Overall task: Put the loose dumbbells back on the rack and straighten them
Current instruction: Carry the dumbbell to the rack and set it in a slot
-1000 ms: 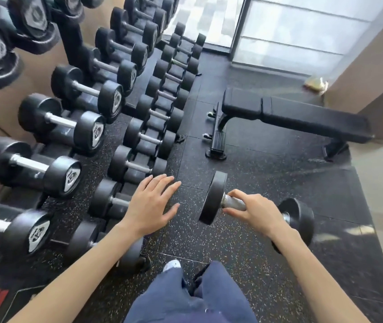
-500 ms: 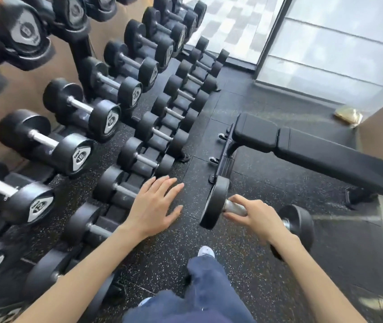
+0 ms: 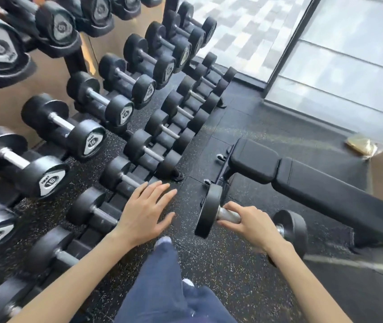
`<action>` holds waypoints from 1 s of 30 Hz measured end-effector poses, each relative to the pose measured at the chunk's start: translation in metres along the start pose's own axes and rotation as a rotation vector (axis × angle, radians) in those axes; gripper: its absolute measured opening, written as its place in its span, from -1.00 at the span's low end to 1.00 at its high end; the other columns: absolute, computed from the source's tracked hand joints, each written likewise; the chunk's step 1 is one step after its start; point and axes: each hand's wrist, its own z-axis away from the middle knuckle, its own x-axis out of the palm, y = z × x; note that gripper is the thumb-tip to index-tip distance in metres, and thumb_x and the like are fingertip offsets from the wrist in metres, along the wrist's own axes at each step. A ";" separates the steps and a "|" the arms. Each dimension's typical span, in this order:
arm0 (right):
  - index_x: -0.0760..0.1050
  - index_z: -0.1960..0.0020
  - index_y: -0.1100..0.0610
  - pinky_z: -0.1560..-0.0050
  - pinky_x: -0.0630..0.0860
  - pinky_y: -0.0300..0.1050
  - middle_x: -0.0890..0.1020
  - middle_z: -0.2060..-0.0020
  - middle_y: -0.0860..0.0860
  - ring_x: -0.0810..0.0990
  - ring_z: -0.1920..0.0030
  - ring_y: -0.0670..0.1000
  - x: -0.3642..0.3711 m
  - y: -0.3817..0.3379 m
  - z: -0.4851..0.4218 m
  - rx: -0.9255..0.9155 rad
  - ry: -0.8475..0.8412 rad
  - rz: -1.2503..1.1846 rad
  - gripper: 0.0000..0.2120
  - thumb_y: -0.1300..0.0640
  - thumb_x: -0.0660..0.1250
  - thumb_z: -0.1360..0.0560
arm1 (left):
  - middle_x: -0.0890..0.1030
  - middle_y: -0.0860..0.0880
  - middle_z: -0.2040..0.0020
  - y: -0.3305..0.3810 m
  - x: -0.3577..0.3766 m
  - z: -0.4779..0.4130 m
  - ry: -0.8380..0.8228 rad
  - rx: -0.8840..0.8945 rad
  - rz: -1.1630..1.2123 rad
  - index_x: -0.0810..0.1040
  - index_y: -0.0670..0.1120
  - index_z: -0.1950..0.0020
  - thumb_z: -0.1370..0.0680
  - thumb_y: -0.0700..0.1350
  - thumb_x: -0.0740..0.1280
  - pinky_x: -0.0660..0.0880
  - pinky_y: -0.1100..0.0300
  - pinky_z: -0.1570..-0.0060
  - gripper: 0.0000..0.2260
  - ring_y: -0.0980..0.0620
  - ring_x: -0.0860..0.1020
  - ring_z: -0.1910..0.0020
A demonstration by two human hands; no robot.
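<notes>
Chrome dumbbell (image 3: 209, 212) handle gripped in right hand (image 3: 253, 226), off the floor (image 3: 237, 271) — long axis left-right, rack (image 3: 76, 60) to its left. Left hand (image 3: 143, 213) flat, spread, empty, nearer the bottom row (image 3: 170, 134).

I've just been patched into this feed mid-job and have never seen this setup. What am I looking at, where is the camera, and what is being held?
There is no machine here: these are a person's two bare hands. The single picture comes from a camera worn on the head, looking forward and down. The right hand grips a loose black dumbbell by its metal handle. The left hand is open, fingers spread, and holds nothing. It is near the lower row of the rack, whose tiers of dumbbells fill the left side. A black bench stands on the speckled floor to the right. The blue trouser leg at the bottom is the person's own.
</notes>
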 end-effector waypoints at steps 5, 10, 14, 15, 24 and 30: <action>0.37 -0.21 -0.08 0.11 0.45 -0.07 0.63 0.09 0.03 0.58 0.06 0.09 -0.011 0.012 -0.058 0.019 -0.012 0.004 -0.54 -0.33 0.18 -0.45 | 0.54 -0.10 -0.25 -0.039 0.008 -0.053 0.006 0.002 -0.029 0.50 -0.07 -0.31 -0.51 0.13 0.16 0.27 -0.05 -0.31 -0.53 -0.11 0.45 -0.28; 0.36 -0.22 -0.10 0.13 0.46 -0.08 0.63 0.08 0.04 0.58 0.04 0.10 -0.048 0.020 -0.142 0.021 0.015 0.027 -0.55 -0.33 0.18 -0.45 | 0.53 -0.09 -0.26 -0.102 -0.004 -0.132 0.031 0.023 -0.084 0.50 -0.08 -0.31 -0.50 0.12 0.17 0.28 -0.05 -0.32 -0.53 -0.10 0.44 -0.30; 0.36 -0.24 -0.09 0.17 0.45 -0.08 0.64 0.06 0.04 0.59 0.06 0.09 -0.087 0.016 -0.208 0.016 0.055 0.073 -0.52 -0.34 0.17 -0.44 | 0.54 -0.11 -0.25 -0.142 -0.017 -0.193 0.043 0.017 -0.083 0.51 -0.10 -0.30 -0.51 0.11 0.15 0.29 -0.06 -0.30 -0.53 -0.11 0.46 -0.27; 0.36 -0.24 -0.09 0.19 0.44 -0.10 0.63 0.06 0.03 0.59 0.07 0.08 -0.095 0.015 -0.223 0.014 0.065 0.074 -0.52 -0.34 0.17 -0.44 | 0.54 -0.11 -0.25 -0.151 -0.020 -0.206 0.042 0.015 -0.083 0.51 -0.10 -0.30 -0.51 0.12 0.14 0.30 -0.06 -0.30 -0.53 -0.11 0.46 -0.27; 0.34 -0.30 -0.09 0.17 0.40 -0.10 0.61 0.04 0.04 0.57 0.05 0.08 -0.127 0.010 -0.315 0.020 0.041 0.032 -0.52 -0.30 0.19 -0.47 | 0.55 -0.09 -0.24 -0.202 -0.026 -0.288 0.048 0.004 -0.074 0.51 -0.09 -0.30 -0.51 0.13 0.14 0.24 -0.02 -0.31 -0.53 -0.09 0.44 -0.29; 0.34 -0.24 -0.09 0.25 0.31 -0.13 0.49 0.18 -0.02 0.45 0.22 0.02 -0.140 0.032 -0.357 0.022 0.008 0.065 -0.54 -0.32 0.17 -0.45 | 0.55 -0.10 -0.22 -0.210 -0.007 -0.326 0.040 0.020 -0.047 0.52 -0.09 -0.28 -0.51 0.12 0.15 0.27 -0.04 -0.30 -0.55 -0.10 0.45 -0.28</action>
